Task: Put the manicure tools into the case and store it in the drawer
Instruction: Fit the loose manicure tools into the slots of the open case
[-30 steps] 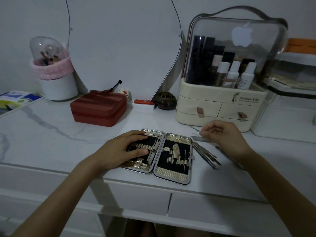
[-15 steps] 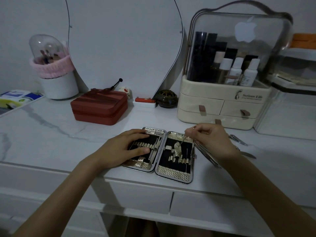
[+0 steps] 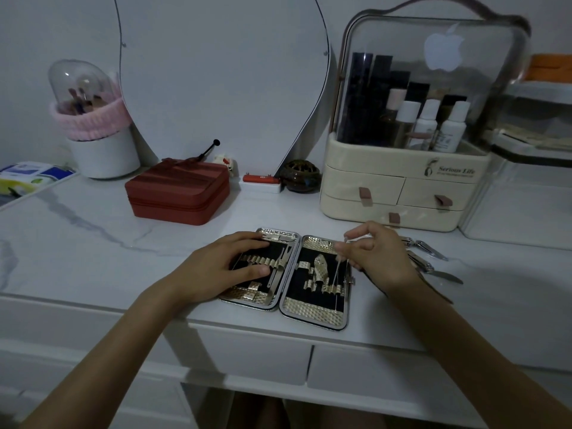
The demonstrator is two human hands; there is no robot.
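Observation:
A gold manicure case lies open near the front edge of the white vanity top, black lining and gold loops inside. My left hand rests flat on its left half, fingers over the loops, beside a metal tool seated there. My right hand hovers over the case's right half and pinches a thin metal tool that points down into the loops. Loose clippers and other tools lie on the top to the right of my right hand. Closed drawers sit under the top.
A red zip box stands behind the case. A cream cosmetics organiser with small drawers and bottles is at back right, a clear box beside it. A brush holder stands at back left, a mirror against the wall.
My right hand moved left from the loose tools with a thin tool and now holds it over the case's right half. My left hand stayed on the left half.

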